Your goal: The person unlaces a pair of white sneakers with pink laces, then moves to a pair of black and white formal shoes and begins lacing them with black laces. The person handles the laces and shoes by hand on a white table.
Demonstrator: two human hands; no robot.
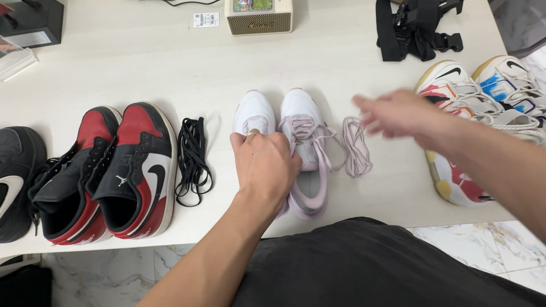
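While we look down at the white table [341, 62], we rest our left hand [264, 165] on the two pale pink and white shoes [304, 142] in the middle, with its fingers bent down over the left shoe of the pair. Our right hand [398, 113] hangs in the air just above one loose pink lace [356, 148], which lies right beside the pair. This hand is blurry, so we cannot tell if its fingers are apart or together. To the left we count two red, black and white shoes [108, 170], one bundle of black laces [192, 159] and one black shoe [14, 182] at the edge. On the right side stand two bright, many-coloured shoes [483, 96]. At the back sit one small cream box [259, 16] and one heap of black straps [415, 28].
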